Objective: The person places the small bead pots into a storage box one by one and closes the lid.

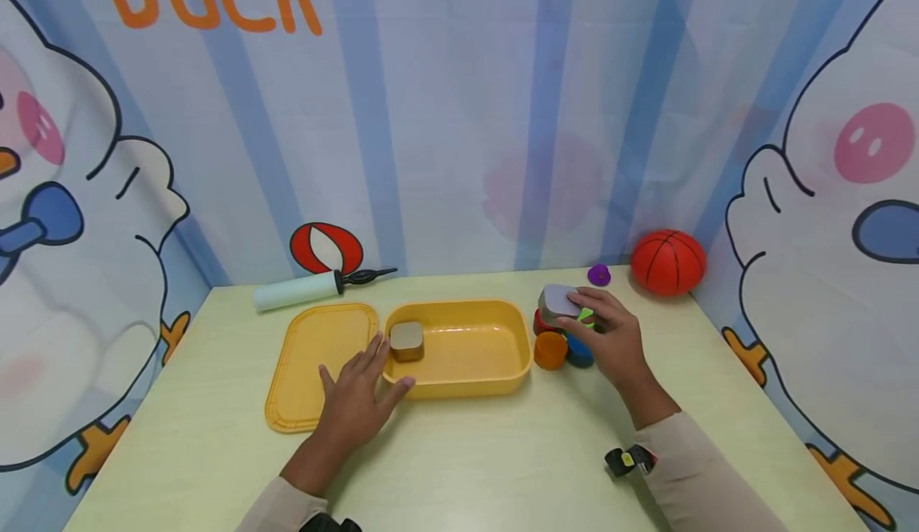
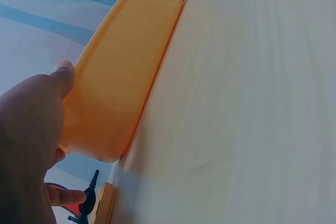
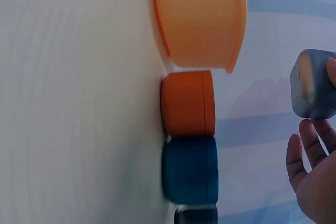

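Note:
My right hand (image 1: 610, 344) holds a small grey box with rounded corners (image 1: 556, 304) between thumb and fingers, raised above a group of small coloured tubs. In that group are an orange tub (image 1: 550, 352), a blue tub (image 3: 190, 170) and a red one (image 1: 540, 326), partly hidden; something bright green (image 1: 586, 315) shows behind the fingers. With fingers spread, my left hand (image 1: 353, 406) touches the left end of a yellow rectangular container (image 1: 459, 389). Inside that container, at its left end, sits a gold-beige rounded box (image 1: 407, 342).
Left of the container lies a flat yellow lid (image 1: 296, 392). Behind it rests a pale green hand pump (image 1: 297, 293) with a black nozzle. A small purple object (image 1: 599, 275) and a red ball (image 1: 668, 262) are at the back right, near the curtain (image 1: 459, 117).

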Demonstrator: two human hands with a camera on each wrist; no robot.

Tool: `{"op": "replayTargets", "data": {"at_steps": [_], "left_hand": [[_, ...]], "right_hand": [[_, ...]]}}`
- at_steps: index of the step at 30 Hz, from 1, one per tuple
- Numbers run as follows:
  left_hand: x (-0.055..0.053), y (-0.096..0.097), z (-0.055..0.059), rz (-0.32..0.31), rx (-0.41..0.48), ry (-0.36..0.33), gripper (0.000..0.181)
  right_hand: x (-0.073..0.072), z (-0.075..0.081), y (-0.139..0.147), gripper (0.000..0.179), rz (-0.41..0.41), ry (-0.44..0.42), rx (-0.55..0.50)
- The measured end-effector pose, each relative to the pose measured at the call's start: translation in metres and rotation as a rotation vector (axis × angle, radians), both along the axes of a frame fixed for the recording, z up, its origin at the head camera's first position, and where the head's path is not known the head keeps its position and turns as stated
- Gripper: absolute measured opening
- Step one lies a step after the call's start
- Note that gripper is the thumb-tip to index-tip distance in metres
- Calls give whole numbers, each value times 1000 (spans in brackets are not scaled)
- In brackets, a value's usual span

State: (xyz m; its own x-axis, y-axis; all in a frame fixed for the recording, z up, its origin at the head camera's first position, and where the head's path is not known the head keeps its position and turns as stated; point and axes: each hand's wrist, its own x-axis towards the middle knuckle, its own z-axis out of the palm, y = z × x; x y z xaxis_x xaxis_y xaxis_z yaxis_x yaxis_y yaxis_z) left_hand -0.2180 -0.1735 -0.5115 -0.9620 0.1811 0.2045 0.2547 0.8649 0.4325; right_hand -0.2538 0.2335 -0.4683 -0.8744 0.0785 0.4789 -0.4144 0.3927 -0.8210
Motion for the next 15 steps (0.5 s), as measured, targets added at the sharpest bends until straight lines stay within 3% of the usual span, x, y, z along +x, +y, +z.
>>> {"op": "replayTargets", "data": {"at_steps": [15], "left_hand": [[1, -1, 0, -3, 0, -3, 88]], "right_hand": [[-1, 13, -33, 47, 132, -33, -39]]}}
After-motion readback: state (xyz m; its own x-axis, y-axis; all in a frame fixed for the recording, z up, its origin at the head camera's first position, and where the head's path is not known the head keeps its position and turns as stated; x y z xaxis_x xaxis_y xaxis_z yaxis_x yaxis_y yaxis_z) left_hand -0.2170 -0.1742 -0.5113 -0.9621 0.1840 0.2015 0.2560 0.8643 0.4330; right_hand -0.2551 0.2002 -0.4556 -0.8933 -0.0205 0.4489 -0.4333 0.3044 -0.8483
